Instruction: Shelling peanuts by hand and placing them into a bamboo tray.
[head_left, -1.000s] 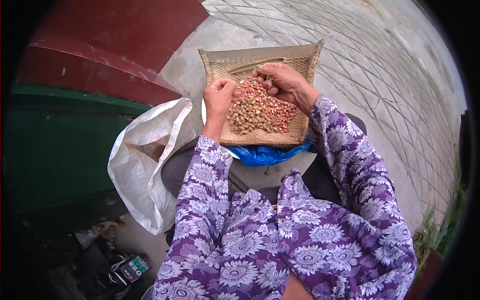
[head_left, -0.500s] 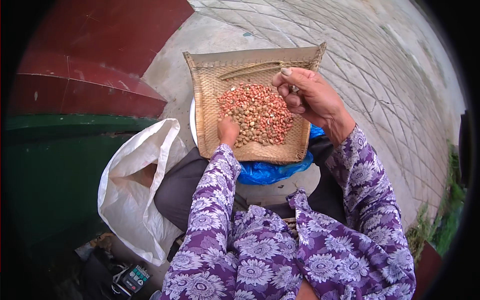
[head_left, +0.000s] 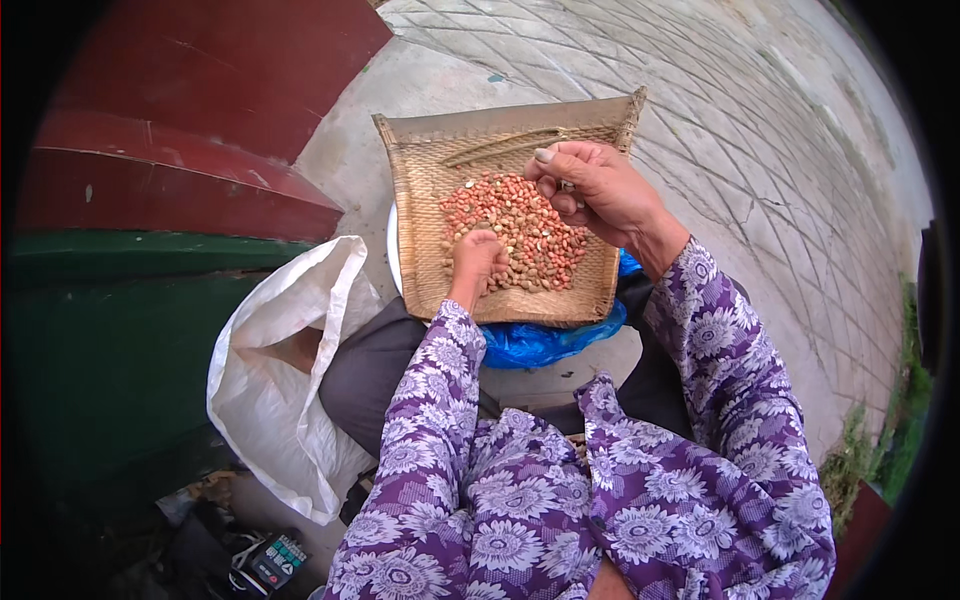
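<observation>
A square woven winnowing basket (head_left: 420, 180) holds a heap of reddish peanut kernels (head_left: 500, 200) mixed with brown, unshelled-looking peanuts (head_left: 530, 270). Above the heap's left side is my left hand (head_left: 479, 260), its fingers curled together; whatever they may hold is hidden. My right hand (head_left: 590, 190) is raised over the basket's right side with fingers curled in and the thumb pressed on top. A tiny pale bit shows between those fingers, too small to name. A thin looped strip (head_left: 500, 146) lies in the far part of the basket.
Under the basket are a blue plastic bag (head_left: 545, 343) and the edge of a white container (head_left: 393, 250). An open white sack (head_left: 270, 400) stands left of my leg. Red and green panels (head_left: 150, 250) rise at the left. A dark box (head_left: 272, 562) sits at the lower left.
My left hand has lifted off the nuts' left edge and moved slightly right, turning over. My right hand has shifted a little left and down, fingers still curled.
</observation>
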